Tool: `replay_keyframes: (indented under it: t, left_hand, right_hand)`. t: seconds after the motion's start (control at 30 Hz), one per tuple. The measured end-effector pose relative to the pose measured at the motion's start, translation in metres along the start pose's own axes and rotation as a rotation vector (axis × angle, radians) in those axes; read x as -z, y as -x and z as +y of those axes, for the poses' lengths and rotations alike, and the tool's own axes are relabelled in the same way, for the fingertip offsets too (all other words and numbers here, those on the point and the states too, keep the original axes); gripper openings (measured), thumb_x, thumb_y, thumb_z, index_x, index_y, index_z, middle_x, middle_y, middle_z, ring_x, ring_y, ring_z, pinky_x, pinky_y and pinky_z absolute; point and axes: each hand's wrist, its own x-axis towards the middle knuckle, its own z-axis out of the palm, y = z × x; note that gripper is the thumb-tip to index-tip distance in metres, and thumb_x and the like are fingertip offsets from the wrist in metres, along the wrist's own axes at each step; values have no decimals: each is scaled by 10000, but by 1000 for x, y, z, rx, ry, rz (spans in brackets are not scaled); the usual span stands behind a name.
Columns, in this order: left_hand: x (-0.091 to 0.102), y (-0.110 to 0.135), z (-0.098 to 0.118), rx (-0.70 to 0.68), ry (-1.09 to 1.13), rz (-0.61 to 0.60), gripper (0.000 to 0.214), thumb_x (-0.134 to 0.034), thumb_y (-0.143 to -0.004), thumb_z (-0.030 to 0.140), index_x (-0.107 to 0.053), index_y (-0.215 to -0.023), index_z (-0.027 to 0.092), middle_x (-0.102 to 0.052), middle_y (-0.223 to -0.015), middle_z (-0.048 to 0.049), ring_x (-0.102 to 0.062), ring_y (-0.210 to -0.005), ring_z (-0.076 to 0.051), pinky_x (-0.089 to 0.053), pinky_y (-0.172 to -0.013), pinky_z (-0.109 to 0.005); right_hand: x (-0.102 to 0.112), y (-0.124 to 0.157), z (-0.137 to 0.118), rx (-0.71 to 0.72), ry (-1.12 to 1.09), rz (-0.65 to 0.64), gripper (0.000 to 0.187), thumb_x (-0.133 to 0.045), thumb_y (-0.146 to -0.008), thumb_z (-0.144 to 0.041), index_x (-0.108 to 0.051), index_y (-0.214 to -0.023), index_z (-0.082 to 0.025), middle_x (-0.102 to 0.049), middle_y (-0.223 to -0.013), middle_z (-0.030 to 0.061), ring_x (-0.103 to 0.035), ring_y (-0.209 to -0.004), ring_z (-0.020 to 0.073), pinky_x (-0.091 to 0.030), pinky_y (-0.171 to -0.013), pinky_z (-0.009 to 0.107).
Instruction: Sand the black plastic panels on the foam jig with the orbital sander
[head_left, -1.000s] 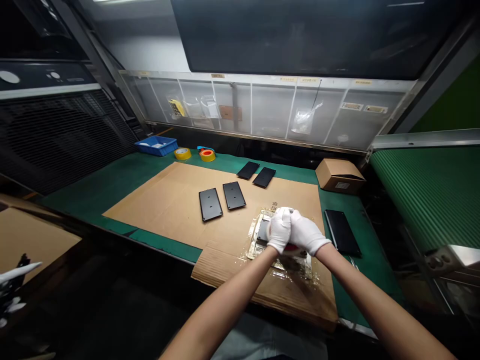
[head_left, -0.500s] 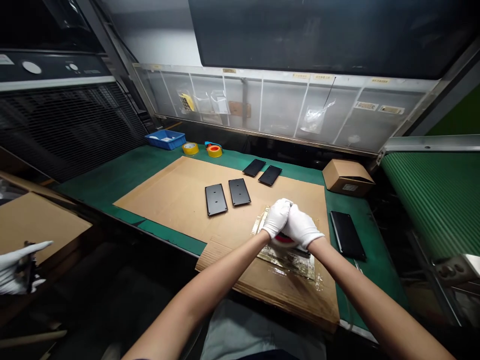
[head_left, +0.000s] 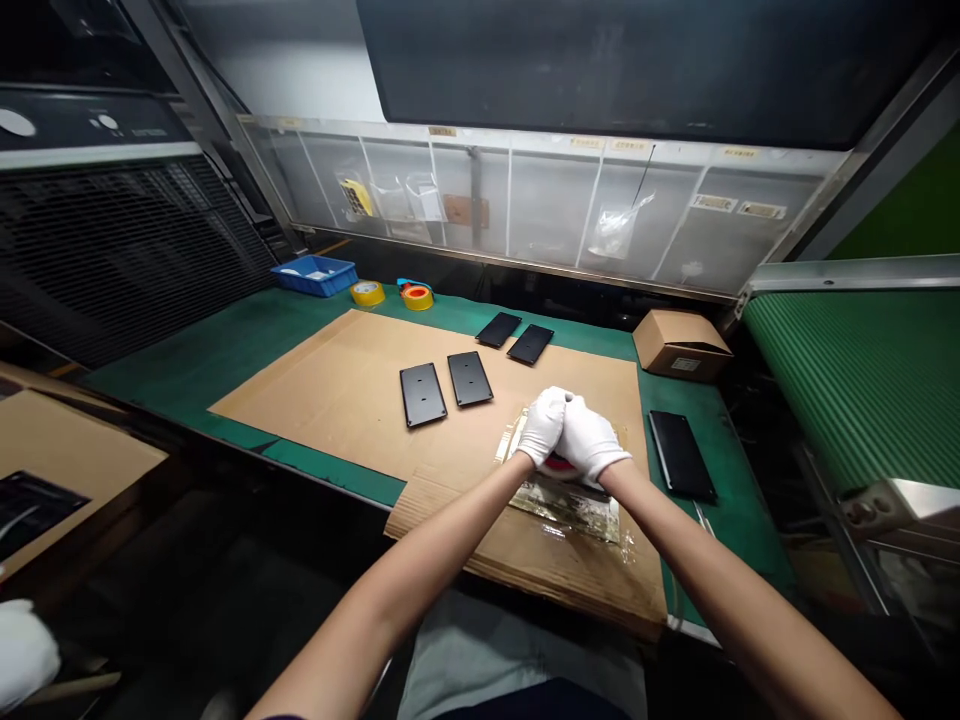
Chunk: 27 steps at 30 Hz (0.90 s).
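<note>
My left hand [head_left: 544, 425], in a white glove, presses against my right hand [head_left: 591, 438], gloved likewise. The fingers of both are closed and meet at the top; what they grip, if anything, is hidden. Just below them shows part of a round red-and-white thing [head_left: 559, 468], mostly covered by the gloves. Under it lies a flat patch of shiny tape [head_left: 570, 515] on the brown cardboard [head_left: 330, 385]. To the left are two black plates, one [head_left: 423, 394] beside the other [head_left: 470, 378], each with small holes or slots.
Farther back lie two more black plates [head_left: 499, 329] [head_left: 531, 344]. A black panel [head_left: 682, 455] rests right, near a brown box [head_left: 681, 345]. Tape rolls [head_left: 367, 293] [head_left: 416, 294] and a blue tray [head_left: 315, 275] stand at the back. A co-worker's gloved hand [head_left: 26, 655] is at lower left.
My hands stay together over the round thing, with little visible movement. The view has shifted slightly. The co-worker's hand has moved down; a dark part now shows on the left cardboard.
</note>
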Motion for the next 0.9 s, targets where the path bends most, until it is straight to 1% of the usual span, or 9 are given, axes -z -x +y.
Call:
replay_keyframes:
  t: [0.1,0.17,0.27,0.37,0.43,0.53,0.67,0.8,0.9]
  left_hand:
    - [1,-6,-2,-5,-21,-37,286,-385,-976,250,-642,-859,203,-721,-945,-114,-676,-954,-267,-526,-986,-465]
    - [0,-8,-2,-12,-27,-56,297,-379,-988,263,-652,-891,199,-725,-968,-113,-678,-971,-265,-525,-994,-462]
    - [-2,-12,-1,-15,-22,-85,294,-387,-986,249,-668,-917,197,-735,-1017,-113,-683,-1011,-259,-528,-1011,-448]
    - [-6,-14,2,-3,-26,-117,283,-411,-973,236,-672,-866,204,-741,-977,-114,-690,-990,-275,-528,-1007,-465]
    - [-8,-14,4,2,-22,-126,284,-412,-971,230,-675,-866,206,-744,-980,-121,-692,-987,-278,-529,-1004,-464]
    - [-9,-15,7,3,-15,-125,285,-405,-972,225,-677,-890,211,-748,-1027,-117,-687,-1009,-265,-530,-1012,-440]
    - [-8,-14,8,28,-24,-111,270,-421,-965,219,-667,-855,214,-747,-989,-109,-691,-1006,-268,-526,-1014,-436]
    - [-6,-12,7,15,25,-80,256,-424,-956,205,-669,-881,194,-744,-1002,-125,-690,-1017,-286,-526,-1017,-472]
    - [-5,-11,5,10,38,-70,257,-420,-957,209,-659,-864,192,-745,-982,-129,-688,-1008,-291,-523,-1019,-491]
  right_hand:
    - [-4,-6,5,34,-51,1,516,-625,-900,-356,-534,-1337,-96,-673,-1163,215,-733,-945,310,-506,-729,316]
    - [-7,-9,8,68,-51,13,504,-605,-907,-364,-540,-1335,-106,-660,-1196,216,-733,-948,314,-511,-731,322]
    - [-9,-11,13,8,-31,69,499,-552,-938,-329,-508,-1376,-93,-650,-1217,229,-728,-990,314,-514,-782,330]
    - [-8,-11,17,-1,-61,12,525,-596,-920,-368,-515,-1372,-112,-666,-1202,214,-730,-990,307,-518,-796,328]
    - [-7,-10,19,2,-61,-5,561,-627,-905,-383,-507,-1390,-128,-656,-1235,217,-726,-1009,307,-520,-815,330]
    - [-6,-10,20,-54,-37,51,559,-604,-923,-368,-492,-1404,-104,-642,-1253,235,-722,-1023,310,-517,-834,331]
    - [-7,-11,18,0,-62,0,541,-614,-913,-368,-512,-1377,-111,-644,-1248,222,-717,-1018,300,-512,-816,312]
    - [-6,-10,13,-29,-26,54,511,-572,-932,-317,-501,-1398,-120,-643,-1237,212,-721,-991,291,-514,-804,318]
    - [-5,-9,11,8,-62,7,537,-605,-919,-328,-497,-1391,-94,-658,-1200,213,-717,-1009,285,-510,-806,298]
